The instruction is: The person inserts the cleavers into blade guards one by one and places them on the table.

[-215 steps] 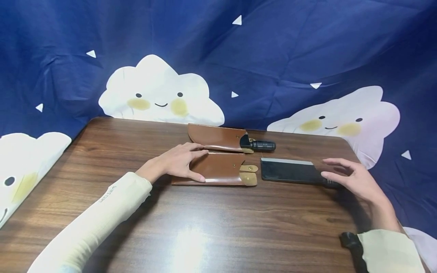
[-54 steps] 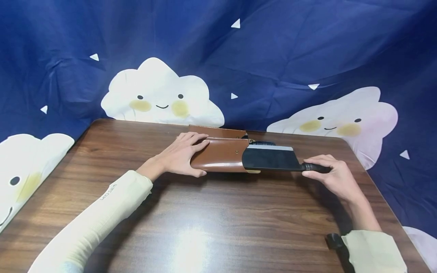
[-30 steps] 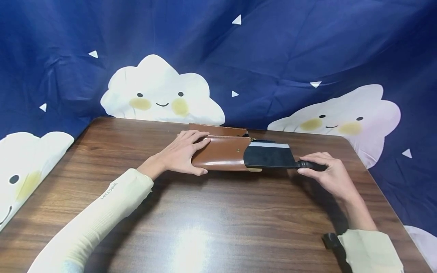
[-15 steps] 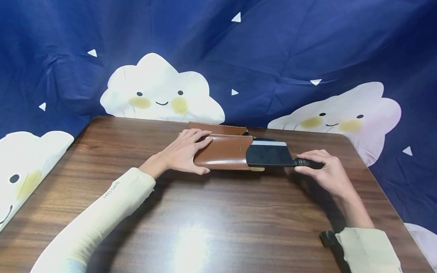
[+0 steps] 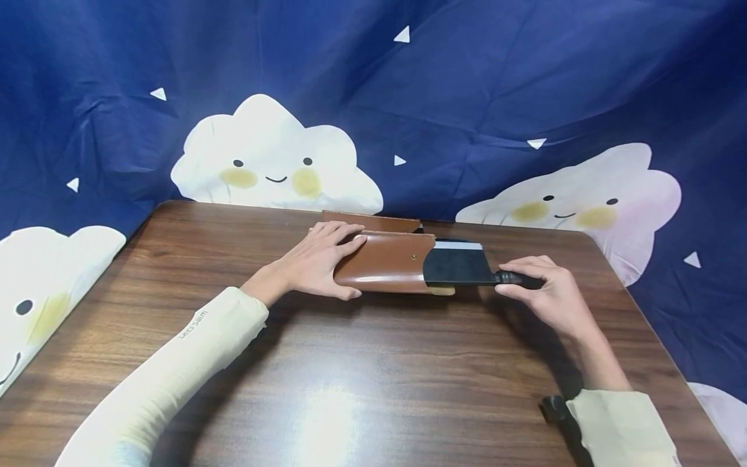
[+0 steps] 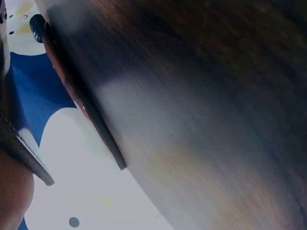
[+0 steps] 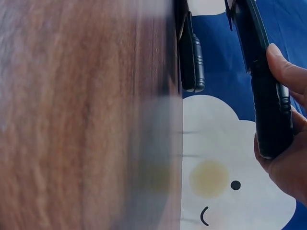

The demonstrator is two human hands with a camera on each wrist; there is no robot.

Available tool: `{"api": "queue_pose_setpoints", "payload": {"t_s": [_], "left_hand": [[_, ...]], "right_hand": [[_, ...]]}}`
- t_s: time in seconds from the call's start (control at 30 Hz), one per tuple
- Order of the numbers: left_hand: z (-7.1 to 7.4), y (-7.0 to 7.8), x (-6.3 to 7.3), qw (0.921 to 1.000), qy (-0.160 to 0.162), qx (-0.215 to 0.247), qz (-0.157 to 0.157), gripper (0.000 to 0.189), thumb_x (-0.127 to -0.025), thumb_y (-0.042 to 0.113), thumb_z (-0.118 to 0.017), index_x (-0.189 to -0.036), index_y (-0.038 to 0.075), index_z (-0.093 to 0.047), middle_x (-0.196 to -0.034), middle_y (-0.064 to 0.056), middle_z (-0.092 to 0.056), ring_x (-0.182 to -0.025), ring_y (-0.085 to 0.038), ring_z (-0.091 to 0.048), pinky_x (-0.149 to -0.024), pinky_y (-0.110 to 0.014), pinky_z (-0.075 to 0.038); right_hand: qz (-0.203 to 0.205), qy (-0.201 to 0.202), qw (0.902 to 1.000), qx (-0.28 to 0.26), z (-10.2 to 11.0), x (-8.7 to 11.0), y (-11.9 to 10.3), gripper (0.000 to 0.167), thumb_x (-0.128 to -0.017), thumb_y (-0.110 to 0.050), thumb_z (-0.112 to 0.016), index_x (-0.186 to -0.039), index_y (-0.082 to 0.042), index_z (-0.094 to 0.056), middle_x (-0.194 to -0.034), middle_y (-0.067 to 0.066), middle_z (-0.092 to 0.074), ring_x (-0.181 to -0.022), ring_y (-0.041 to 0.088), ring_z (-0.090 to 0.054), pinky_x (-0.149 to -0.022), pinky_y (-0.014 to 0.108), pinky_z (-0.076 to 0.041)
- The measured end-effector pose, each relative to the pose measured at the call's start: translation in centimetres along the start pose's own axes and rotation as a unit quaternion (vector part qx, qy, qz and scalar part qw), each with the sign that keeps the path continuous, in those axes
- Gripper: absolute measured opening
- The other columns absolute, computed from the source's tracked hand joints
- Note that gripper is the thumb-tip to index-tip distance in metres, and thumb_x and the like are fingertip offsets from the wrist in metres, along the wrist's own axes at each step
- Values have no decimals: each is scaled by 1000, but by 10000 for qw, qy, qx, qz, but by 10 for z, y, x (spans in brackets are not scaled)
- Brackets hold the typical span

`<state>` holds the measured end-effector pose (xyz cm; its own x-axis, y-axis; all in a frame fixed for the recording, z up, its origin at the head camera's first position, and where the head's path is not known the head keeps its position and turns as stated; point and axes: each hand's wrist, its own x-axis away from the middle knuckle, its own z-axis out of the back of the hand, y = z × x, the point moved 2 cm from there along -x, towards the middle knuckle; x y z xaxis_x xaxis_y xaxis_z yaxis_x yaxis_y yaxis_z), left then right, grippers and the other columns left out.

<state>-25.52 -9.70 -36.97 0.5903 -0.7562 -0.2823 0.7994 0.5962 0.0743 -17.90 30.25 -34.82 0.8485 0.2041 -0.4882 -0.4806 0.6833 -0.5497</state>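
A brown leather knife sheath (image 5: 385, 261) is held up off the table by my left hand (image 5: 315, 261), fingers over its top edge and thumb at its lower edge. Into its right-hand mouth runs a cleaver (image 5: 458, 266) with a black blade and a pale strip along the upper edge. Part of the blade is hidden inside the leather. My right hand (image 5: 545, 292) grips the black ridged handle (image 7: 271, 110), thumb and fingers wrapped round it in the right wrist view. The left wrist view catches only an end of the held sheath (image 6: 24, 148) beside the hand.
Behind the held sheath, a second brown sheath (image 5: 373, 222) lies at the back of the wooden table (image 5: 443, 370). A black knife handle (image 7: 193, 62) sticks out of it in the right wrist view. A blue curtain (image 5: 502, 78) with clouds hangs right behind the table.
Sheath and cleaver, earlier lying apart on the table, are now in my hands, lifted. Over the last two seconds my right hand has moved left, and the blade has slid deeper into the sheath.
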Motion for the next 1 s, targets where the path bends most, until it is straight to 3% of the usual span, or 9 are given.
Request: {"api": "queue_pose_setpoints", "payload": {"t_s": [1.0], "left_hand": [[-2, 2, -6, 10000, -2, 2, -12, 103, -73, 72, -64, -150, 5, -49, -153, -14, -42, -135, -31, -37, -106, -48, -28]], "right_hand": [[-17, 61, 10000, -67, -20, -3, -11, 34, -70, 2, -90, -103, -1, -79, -98, 7, -75, -95, 5, -55, -83, 12, -39]]}}
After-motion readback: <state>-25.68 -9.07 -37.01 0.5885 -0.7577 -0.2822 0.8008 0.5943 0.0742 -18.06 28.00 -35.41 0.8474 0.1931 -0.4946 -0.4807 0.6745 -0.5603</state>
